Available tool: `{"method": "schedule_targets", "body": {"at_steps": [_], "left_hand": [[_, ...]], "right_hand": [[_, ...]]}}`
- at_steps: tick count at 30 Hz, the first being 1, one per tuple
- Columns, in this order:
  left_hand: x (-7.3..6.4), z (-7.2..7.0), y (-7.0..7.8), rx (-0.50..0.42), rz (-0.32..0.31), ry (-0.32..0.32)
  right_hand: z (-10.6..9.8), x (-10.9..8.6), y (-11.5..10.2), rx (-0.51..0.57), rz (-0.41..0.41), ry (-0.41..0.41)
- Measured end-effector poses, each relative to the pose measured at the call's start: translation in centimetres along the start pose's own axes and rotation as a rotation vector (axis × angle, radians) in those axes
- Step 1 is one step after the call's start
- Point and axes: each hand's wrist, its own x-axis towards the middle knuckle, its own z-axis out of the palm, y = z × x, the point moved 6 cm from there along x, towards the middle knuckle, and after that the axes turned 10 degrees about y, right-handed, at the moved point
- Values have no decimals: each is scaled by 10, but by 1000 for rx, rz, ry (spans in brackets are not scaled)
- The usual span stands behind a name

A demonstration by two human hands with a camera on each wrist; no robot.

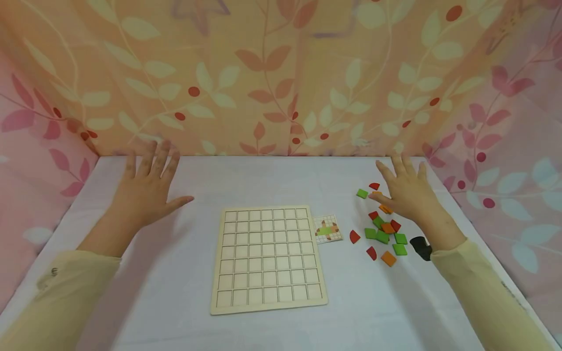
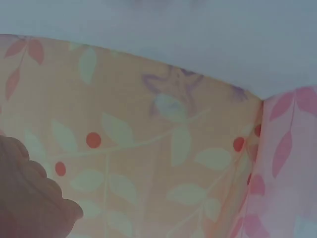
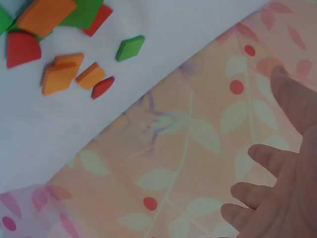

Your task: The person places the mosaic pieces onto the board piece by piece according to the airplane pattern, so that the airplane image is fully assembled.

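Observation:
My left hand (image 1: 147, 195) is held above the left of the table, fingers spread and nothing in it. Over the far right my right hand (image 1: 408, 190) is likewise spread, also holding nothing. Below and beside it lie scattered small flat pieces: green squares (image 1: 382, 237), orange squares (image 1: 388, 258) and red quarter-rounds (image 1: 354, 237). A wooden grid board (image 1: 270, 258) lies between the hands, its squares bare. Touching the board's right side is a small pattern card (image 1: 328, 229) printed with a green, orange and brown figure. In the right wrist view several pieces, such as a green square (image 3: 130, 48), lie apart from the fingers.
A black object (image 1: 420, 247) lies by the right wrist, partly hidden by it. The table (image 1: 175, 302) has a white cover. Flowered cloth (image 1: 272, 73) hangs along the back, with pink cloth (image 1: 509, 146) at the sides.

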Motion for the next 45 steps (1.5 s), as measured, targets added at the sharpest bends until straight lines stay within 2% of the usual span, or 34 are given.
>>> {"method": "schedule_targets", "body": {"at_steps": [4,7,9,13,16,18,21,24,29,35,40,45], "left_hand": [[-8,9,10,-50,-10,-12],[-18,17,25,-105,-16,-27],[-27,23,37,-144,-16,-64],[-44,38,63,-234,-10,-187],[-58,48,84,-338,26,-256],[-68,52,97,-437,40,-315],[-83,52,109,-602,14,-402],[-91,50,118,-688,-7,-443],[-94,46,129,-661,4,-403],[-95,41,142,-522,19,-339],[-91,39,153,-461,33,-324],[-94,37,152,-452,16,-334]], "right_hand": [[0,-8,-9,109,1,15],[0,-16,-12,212,25,41],[2,-22,-15,289,57,51],[14,-33,-24,470,126,45],[29,-39,-33,567,158,-18],[42,-41,-38,602,183,-97],[61,-46,-44,612,229,-216],[73,-51,-46,594,256,-264],[77,-58,-47,583,280,-268],[67,-66,-44,600,269,-257],[58,-69,-36,604,263,-248],[56,-68,-34,618,257,-244]]}}
